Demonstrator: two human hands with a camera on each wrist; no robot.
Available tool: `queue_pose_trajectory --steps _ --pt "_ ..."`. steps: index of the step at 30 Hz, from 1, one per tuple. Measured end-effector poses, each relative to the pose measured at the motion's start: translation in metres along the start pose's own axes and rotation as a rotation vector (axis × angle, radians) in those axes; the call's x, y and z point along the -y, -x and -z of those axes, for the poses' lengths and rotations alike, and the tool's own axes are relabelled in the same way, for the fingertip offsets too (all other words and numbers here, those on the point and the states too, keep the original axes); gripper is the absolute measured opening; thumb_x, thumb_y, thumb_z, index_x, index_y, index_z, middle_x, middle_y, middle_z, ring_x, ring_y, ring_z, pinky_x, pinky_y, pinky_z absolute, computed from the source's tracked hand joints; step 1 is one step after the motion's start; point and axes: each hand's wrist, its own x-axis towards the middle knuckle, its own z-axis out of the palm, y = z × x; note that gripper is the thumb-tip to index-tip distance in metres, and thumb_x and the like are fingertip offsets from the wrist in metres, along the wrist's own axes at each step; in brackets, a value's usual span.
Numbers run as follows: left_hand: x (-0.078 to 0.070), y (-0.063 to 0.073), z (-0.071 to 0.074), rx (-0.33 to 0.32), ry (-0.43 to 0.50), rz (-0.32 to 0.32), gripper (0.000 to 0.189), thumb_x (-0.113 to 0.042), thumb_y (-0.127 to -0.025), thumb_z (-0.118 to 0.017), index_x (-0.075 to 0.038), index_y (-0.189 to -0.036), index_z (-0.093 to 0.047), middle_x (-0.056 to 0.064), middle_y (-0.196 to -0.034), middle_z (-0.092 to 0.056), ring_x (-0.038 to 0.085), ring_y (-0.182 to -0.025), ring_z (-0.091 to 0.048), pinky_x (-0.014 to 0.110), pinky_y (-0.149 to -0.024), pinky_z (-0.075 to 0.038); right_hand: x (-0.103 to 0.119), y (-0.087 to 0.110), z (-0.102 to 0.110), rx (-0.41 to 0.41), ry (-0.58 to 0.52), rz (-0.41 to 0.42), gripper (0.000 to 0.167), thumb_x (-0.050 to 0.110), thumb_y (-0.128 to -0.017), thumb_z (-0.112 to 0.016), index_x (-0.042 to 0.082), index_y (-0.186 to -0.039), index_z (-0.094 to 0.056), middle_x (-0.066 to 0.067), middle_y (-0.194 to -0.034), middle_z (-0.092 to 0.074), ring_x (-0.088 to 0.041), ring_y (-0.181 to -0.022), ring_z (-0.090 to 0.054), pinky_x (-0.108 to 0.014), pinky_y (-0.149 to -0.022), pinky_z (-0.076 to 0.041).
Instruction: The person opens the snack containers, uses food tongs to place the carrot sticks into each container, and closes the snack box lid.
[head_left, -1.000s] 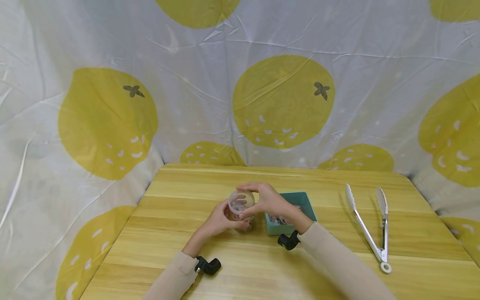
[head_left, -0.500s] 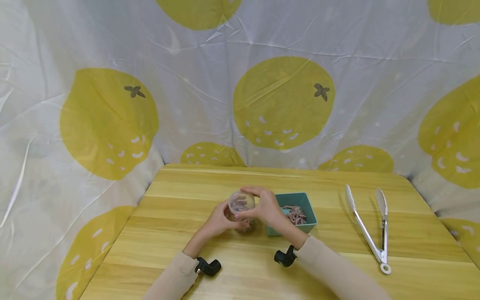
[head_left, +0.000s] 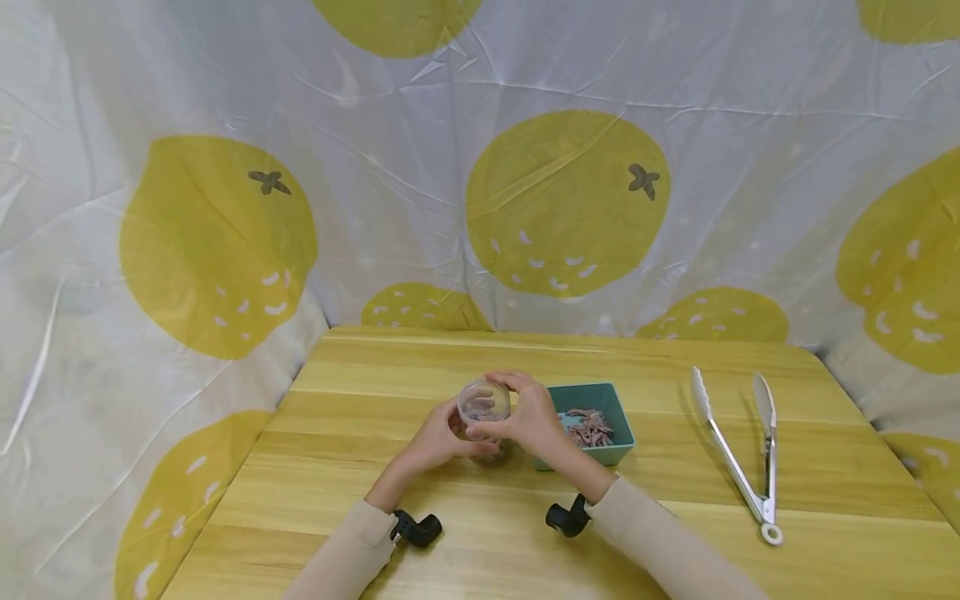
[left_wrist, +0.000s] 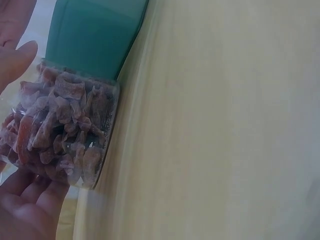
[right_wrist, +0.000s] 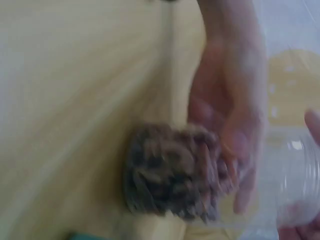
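Observation:
A clear plastic jar [head_left: 482, 392] stands on the wooden table, its lower part packed with brownish-pink dried pieces [left_wrist: 62, 122]. My left hand [head_left: 435, 439] wraps round the jar's side. Round its clear top curl the thumb and fingers of my right hand [head_left: 531, 417]; whether a separate lid sits there I cannot tell. In the right wrist view the jar's contents [right_wrist: 172, 170] are blurred, and only fingertips of the right hand show at the right edge. Just right of the jar is a teal box [head_left: 613, 456] with similar strips [head_left: 590, 428] inside, partly hidden by my right hand.
Metal tongs [head_left: 757, 496] lie spread on the right side of the wooden table [head_left: 375, 358]. A white curtain [head_left: 405, 192] with yellow fruit prints hangs behind the table's far edge and along both sides.
My right hand has turned at the jar's top, its wrist swinging left and toward me, which uncovers more of the teal box. The left hand and the jar have stayed in place.

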Motion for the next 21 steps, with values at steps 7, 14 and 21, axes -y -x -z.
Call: queue_pose_trajectory --steps 7,14,21 --pt "0.0 -0.001 0.0 0.001 0.004 0.025 0.071 0.0 -0.081 -0.082 -0.002 -0.143 -0.049 0.017 -0.13 -0.06 0.023 -0.111 -0.063 0.032 -0.091 -0.054 -0.009 -0.02 0.025 0.35 -0.082 0.1 0.082 0.024 -0.072 -0.092 0.01 -0.143 -0.054 -0.008 -0.145 -0.052 -0.027 -0.134 -0.047 -0.052 -0.108 -0.039" --pt "-0.001 0.0 0.0 -0.008 0.007 0.032 0.07 -0.002 -0.081 -0.083 -0.001 -0.142 -0.049 0.018 -0.129 -0.059 0.023 -0.108 -0.063 0.033 -0.086 -0.055 -0.013 -0.031 0.033 0.462 -0.028 0.177 0.077 0.026 -0.075 -0.09 0.008 -0.141 -0.056 -0.006 -0.142 -0.056 -0.022 -0.133 -0.049 -0.045 -0.108 -0.041" --pt "-0.002 0.002 -0.001 -0.026 -0.006 0.039 0.07 -0.007 -0.081 -0.084 -0.004 -0.142 -0.05 0.016 -0.127 -0.061 0.023 -0.107 -0.064 0.033 -0.086 -0.056 -0.014 -0.027 0.027 0.364 -0.046 0.172 0.074 0.025 -0.071 -0.093 0.008 -0.136 -0.061 -0.007 -0.137 -0.06 -0.022 -0.126 -0.055 -0.048 -0.104 -0.044"
